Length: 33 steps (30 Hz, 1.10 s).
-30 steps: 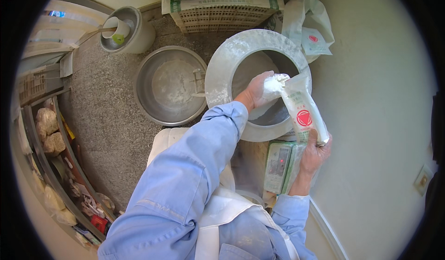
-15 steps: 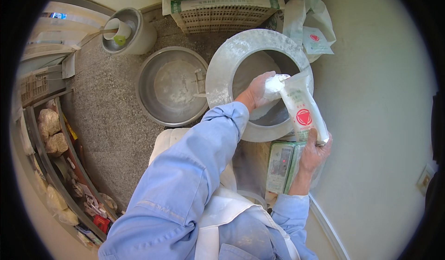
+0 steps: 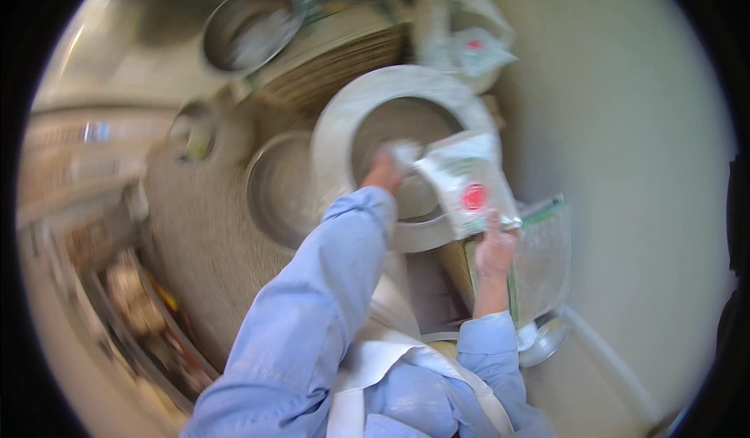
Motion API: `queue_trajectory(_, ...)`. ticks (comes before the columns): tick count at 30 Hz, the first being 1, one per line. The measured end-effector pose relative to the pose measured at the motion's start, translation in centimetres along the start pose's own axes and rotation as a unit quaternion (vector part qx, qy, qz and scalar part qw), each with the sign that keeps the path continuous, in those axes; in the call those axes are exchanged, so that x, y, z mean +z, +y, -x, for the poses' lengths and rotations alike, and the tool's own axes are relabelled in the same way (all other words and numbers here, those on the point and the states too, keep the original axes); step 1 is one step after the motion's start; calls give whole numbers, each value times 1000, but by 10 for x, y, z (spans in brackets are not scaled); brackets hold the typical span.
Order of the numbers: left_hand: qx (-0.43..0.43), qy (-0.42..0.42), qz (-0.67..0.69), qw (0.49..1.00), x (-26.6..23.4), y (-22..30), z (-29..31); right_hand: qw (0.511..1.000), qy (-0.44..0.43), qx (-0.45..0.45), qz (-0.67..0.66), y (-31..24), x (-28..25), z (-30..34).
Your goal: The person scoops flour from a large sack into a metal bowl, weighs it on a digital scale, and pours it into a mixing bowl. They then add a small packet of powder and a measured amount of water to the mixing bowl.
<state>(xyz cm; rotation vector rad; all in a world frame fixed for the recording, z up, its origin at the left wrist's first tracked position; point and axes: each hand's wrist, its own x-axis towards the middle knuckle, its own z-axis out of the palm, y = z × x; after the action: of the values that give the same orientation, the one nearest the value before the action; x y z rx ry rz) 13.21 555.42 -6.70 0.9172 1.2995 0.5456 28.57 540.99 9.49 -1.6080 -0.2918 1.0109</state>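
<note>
My right hand [image 3: 494,252] grips the lower end of a white plastic bag [image 3: 462,178] with a red round mark, tilted so its upper end leans toward the opening of a wide-rimmed round vessel [image 3: 332,137]. My left hand [image 3: 381,171], blurred, is above that opening, fingers closed around a handful of white powder [image 3: 405,153]. The powder lies right beside the bag's upper left corner; whether they touch is unclear. Pale powder dusts the vessel's rim, and its inside is partly hidden by my left hand and the bag.
A metal basin [image 3: 262,196] stands left of the vessel. Behind are a slatted crate [image 3: 340,67], another basin [image 3: 223,35] and an open white bag [image 3: 433,35]. A small bucket [image 3: 191,129] is far left, near shelving [image 3: 101,282]. A green-edged box [image 3: 543,258] sits by the right wall.
The whole view has turned and blurred. The bag now shows more of its broad face and lies less upright. Both hands keep their hold.
</note>
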Motion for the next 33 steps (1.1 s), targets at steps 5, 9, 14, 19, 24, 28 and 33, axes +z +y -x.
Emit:
queue_trajectory(5, -97, 64, -380, 918, -48, -37, -21, 964, -129, 36, -231, 7, -5, -1)
queue_trajectory(9, -98, 33, -511, 854, -75, -36, -18, 890, -149, 99, -419, 8, -27, 8)
queue_trajectory(14, -97, 16, -597, 797, -94, -21, -3, 840, -57, -1, -539, 4, -92, 25)
queue_trajectory(19, -87, -1, -642, 762, -107, -16, -3, 831, 95, -120, -535, -8, -205, 44)
queue_trajectory(24, -77, -4, -677, 732, -113, -6, -5, 800, 221, -151, -537, 24, -344, 74)
queue_trajectory(28, -51, -30, -711, 700, -93, 7, -15, 786, 450, -149, 396, 86, -427, 105)
queue_trajectory(33, -1, -73, -769, 635, -70, 18, -49, 748, 482, 18, 457, 146, -491, 136)
